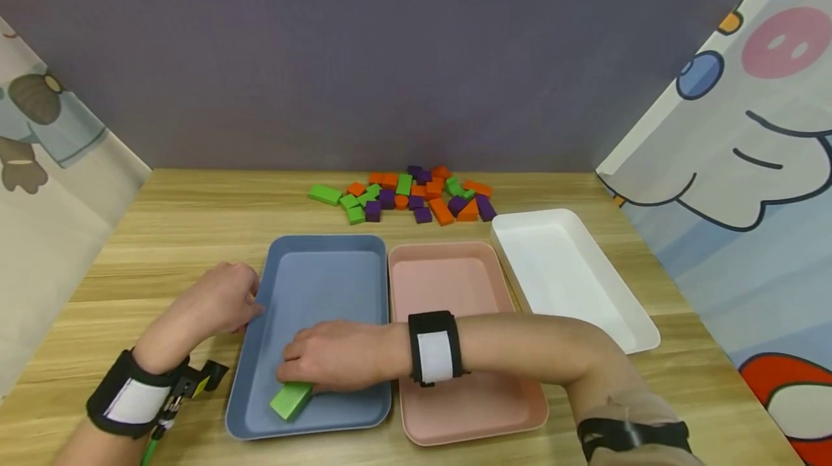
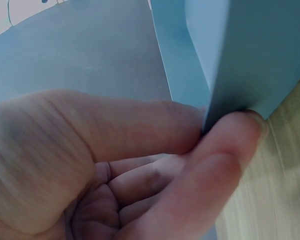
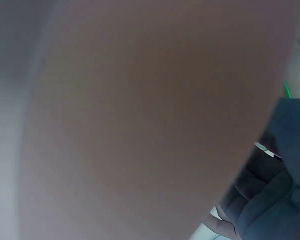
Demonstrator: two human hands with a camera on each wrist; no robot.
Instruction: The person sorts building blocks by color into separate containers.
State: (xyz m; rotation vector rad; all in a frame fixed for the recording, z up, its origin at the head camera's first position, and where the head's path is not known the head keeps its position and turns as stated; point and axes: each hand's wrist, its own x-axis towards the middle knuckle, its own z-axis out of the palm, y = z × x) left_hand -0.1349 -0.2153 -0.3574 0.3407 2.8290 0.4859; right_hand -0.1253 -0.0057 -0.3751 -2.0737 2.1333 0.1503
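In the head view my left hand is at the left rim of a blue tray. The left wrist view shows its thumb and index finger pinching the tray's wall. My right hand reaches across into the lower part of that tray and holds a green rectangular block. One end of the block sticks out below the curled fingers; the rest is hidden under the hand. Blurred skin fills most of the right wrist view, so the grip does not show there.
A pink tray stands right of the blue one, beneath my right forearm. Farther right, a white tray lies at an angle. Several green, orange and purple blocks are scattered at the back of the wooden table, before a grey wall.
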